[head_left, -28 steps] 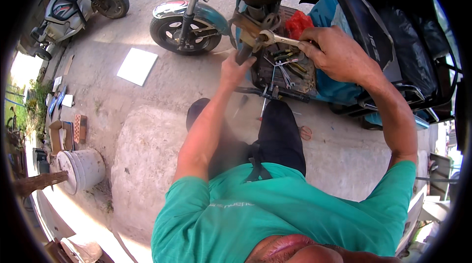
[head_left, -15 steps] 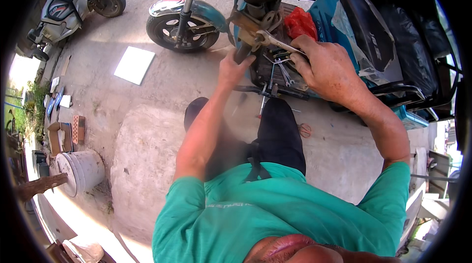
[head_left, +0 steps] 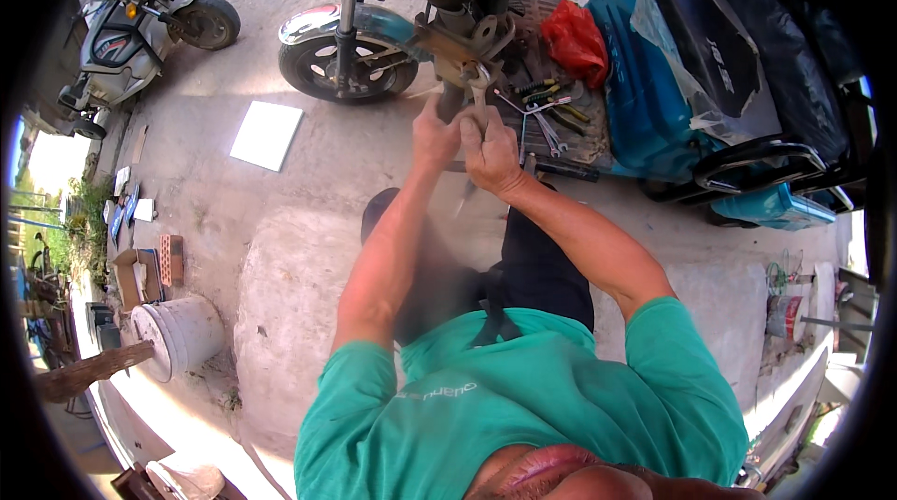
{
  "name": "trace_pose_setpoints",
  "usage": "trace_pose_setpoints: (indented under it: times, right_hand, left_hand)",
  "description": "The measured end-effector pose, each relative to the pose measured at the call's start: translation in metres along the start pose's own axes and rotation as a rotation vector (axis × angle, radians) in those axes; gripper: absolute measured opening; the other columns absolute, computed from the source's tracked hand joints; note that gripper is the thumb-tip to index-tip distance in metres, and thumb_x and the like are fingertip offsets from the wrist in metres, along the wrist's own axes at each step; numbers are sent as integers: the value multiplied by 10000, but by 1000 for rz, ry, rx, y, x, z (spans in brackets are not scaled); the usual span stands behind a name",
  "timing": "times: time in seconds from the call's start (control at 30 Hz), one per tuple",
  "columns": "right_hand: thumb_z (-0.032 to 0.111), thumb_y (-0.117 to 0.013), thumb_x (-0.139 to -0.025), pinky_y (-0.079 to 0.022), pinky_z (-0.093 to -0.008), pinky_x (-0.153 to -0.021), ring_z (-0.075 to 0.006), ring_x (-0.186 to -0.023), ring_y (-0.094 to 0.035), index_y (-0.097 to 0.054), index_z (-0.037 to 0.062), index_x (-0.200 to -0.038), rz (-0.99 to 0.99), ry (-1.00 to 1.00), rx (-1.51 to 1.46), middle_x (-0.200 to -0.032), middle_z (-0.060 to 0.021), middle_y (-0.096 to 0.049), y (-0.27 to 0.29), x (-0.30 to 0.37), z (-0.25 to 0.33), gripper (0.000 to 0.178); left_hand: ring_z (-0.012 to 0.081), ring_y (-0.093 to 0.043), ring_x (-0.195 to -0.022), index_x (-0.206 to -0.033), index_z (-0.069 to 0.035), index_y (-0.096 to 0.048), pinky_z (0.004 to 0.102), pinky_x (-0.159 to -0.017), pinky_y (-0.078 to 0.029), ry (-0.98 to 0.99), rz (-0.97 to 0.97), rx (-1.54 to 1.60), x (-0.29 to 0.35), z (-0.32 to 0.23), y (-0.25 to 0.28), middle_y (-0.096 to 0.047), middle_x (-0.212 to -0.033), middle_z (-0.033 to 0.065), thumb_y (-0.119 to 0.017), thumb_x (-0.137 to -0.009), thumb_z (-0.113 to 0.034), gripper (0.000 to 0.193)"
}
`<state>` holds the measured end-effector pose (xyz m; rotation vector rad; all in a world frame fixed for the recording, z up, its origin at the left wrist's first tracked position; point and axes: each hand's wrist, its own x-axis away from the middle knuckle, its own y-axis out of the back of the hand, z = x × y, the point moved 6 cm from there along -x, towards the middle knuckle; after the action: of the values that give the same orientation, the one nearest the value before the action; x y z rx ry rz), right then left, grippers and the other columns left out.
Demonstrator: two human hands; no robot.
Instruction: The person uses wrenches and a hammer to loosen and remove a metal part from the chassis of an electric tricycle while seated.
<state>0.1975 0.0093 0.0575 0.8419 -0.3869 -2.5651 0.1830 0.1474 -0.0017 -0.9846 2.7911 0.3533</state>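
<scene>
Head view shows both hands raised together at a metal fitting on the scooter's frame (head_left: 458,42), just behind its front wheel (head_left: 348,65). The left hand (head_left: 435,134) and right hand (head_left: 491,147) press side by side, touching, their fingers (head_left: 478,119) curled tight round the shank of a wrench (head_left: 478,89) whose head sits up against the fitting. This looks like the turning step on a bolt or nut, though the fastener itself is hidden behind the wrench head, so I cannot tell whether it is being loosened or tightened. By my reading, the next move calls for a firm two-handed pull with the wrench head kept seated, lest it slip off.

Both forearms reach forward and upward from the lower edge, elbows bent, wrists close. More spanners and pliers (head_left: 547,112) lie spread on the scooter's footboard just right of the hands, beside a red bag (head_left: 577,40).
</scene>
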Motion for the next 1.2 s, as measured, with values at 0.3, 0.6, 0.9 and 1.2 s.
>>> trace_pose_setpoints:
  times: [0.3,0.6,0.9,1.2]
  right_hand:
    - [296,-541,-1037,-519,-495,-727,-452,-856,-680,-623,25,-1105,274,-190,80,-855,-238,-678,49,32,2,291]
    - [216,-579,-1020,-538,-446,-732,-367,-762,-706,-686,-3,-1144,449,-118,399,-838,-202,-719,143,-34,114,274]
    - [176,-572,-964,-540,-475,-816,-425,-906,-683,-716,-4,-1003,681,75,800,-905,-234,-704,136,-92,173,234]
    - [176,-597,-948,-547,-463,-780,-338,-791,-696,-739,1,-955,1002,274,1198,-802,-205,-699,87,-142,190,225]
  left_hand:
    - [335,-714,-919,-1133,2,-666,421,-830,-534,-14,-11,-32,-2,1,1,-733,-972,214,-783,-840,-332,460]
    - [324,-701,-900,-1132,16,-666,414,-825,-525,-2,3,-41,1,3,2,-731,-965,208,-793,-840,-399,523]
    - [345,-709,-927,-1150,1,-672,424,-835,-526,-5,1,-56,0,3,1,-732,-985,216,-801,-827,-432,555]
    - [332,-713,-906,-1143,8,-669,425,-819,-527,2,4,-53,-1,3,3,-730,-940,208,-804,-826,-427,555]
